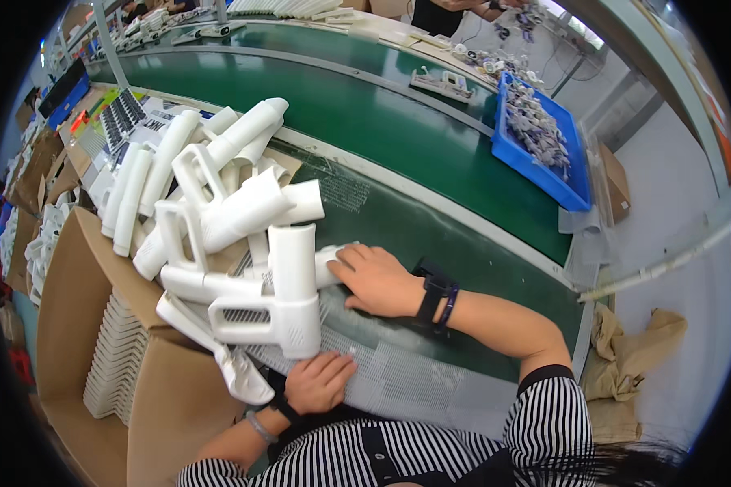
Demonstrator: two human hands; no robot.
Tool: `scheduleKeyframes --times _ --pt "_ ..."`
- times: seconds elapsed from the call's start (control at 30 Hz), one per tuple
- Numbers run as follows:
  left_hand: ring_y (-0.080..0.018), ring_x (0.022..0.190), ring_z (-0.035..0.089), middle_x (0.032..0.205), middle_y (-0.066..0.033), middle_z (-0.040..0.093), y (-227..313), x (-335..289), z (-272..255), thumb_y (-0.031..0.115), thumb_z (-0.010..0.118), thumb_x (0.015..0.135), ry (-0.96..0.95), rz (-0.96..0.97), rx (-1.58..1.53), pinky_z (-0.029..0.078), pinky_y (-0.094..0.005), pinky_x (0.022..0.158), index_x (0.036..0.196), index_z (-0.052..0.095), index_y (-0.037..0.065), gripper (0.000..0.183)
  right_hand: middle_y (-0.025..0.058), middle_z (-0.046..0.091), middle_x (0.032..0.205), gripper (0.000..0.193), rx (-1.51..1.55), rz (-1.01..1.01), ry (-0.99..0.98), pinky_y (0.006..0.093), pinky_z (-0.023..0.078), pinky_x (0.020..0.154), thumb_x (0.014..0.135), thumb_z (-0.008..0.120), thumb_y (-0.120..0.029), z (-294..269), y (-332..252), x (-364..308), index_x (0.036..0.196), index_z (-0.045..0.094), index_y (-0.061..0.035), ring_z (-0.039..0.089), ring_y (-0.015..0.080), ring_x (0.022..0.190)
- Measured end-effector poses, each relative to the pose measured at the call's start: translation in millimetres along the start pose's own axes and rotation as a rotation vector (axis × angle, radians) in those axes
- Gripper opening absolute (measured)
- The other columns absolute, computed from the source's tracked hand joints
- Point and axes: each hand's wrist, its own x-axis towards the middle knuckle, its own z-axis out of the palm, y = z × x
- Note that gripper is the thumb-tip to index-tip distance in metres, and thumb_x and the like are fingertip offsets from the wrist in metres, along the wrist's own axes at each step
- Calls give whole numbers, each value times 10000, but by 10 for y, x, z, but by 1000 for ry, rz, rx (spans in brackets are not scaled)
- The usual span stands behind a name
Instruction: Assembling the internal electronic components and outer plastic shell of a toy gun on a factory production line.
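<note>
White plastic shell (295, 286) left of frame centre, long axis up-down; left hand (320, 382) nearer, just below, half-curled; right hand (382, 281) rightward, fingers on white piece (326, 265); both grips unclear.

The white shells (296, 316) piled at the left look like hard plastic, smooth with a soft sheen. Under them, near the middle, the mat (414, 373) resembles thin, see-through plastic with a fine, bumpy grid. The dark green bench top (463, 284) looks smooth but dusty and scuffed. Beyond it, the green belt (430, 154) is smooth and glossy, catching streaks of light. At far right, the blue tray (536, 180) appears to be shiny plastic. The box (179, 406) at near left is matt brown cardboard; the brown sheet (633, 349) at right looks like crumpled, matt paper. The striped shirt (333, 463) is soft, dull cloth.
</note>
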Motion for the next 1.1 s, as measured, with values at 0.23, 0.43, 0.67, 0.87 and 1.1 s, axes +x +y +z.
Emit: scheduleKeyframes --times 0.23,0.43,0.67,0.87,1.1 --pt "-339 1065 614 1098 -117 659 312 -166 -153 -14 659 678 232 -133 -274 497 -461 908 1054 668 43 380 198 628 1212 573 147 339 213 429 492 958 828 791 -265 239 -783 -301 1261 559 29 584 354 1190" --pt "-381 1127 556 1168 -171 621 239 -523 -243 -25 628 783 321 -344 -222 420 -491 975 1110 645 33 332 168 686 1177 574 1168 540 203 324 532 933 911 773 -283 701 -958 2 1287 548 87 662 196 1060" --pt "-412 1156 550 1207 -203 627 44 -647 -216 21 630 852 298 -433 -329 393 -503 1027 1195 651 19 343 121 706 1071 419 1316 602 539 274 557 777 960 714 -197 -298 -1354 -627 1256 575 64 690 147 936" --pt "-313 901 658 933 -108 708 -140 -498 -416 45 673 836 277 -303 -401 465 -429 877 1013 703 41 180 82 720 1013 411 1181 816 824 261 558 762 940 696 -111 -1040 -1942 -1936 1286 545 52 680 117 861" --pt "-303 791 662 852 -102 704 -72 -243 -386 34 676 827 172 -169 -492 484 -420 768 963 712 56 143 177 674 1124 463 1532 1093 987 392 602 915 961 654 -78 -420 -1569 -2186 1358 479 83 708 244 1007"
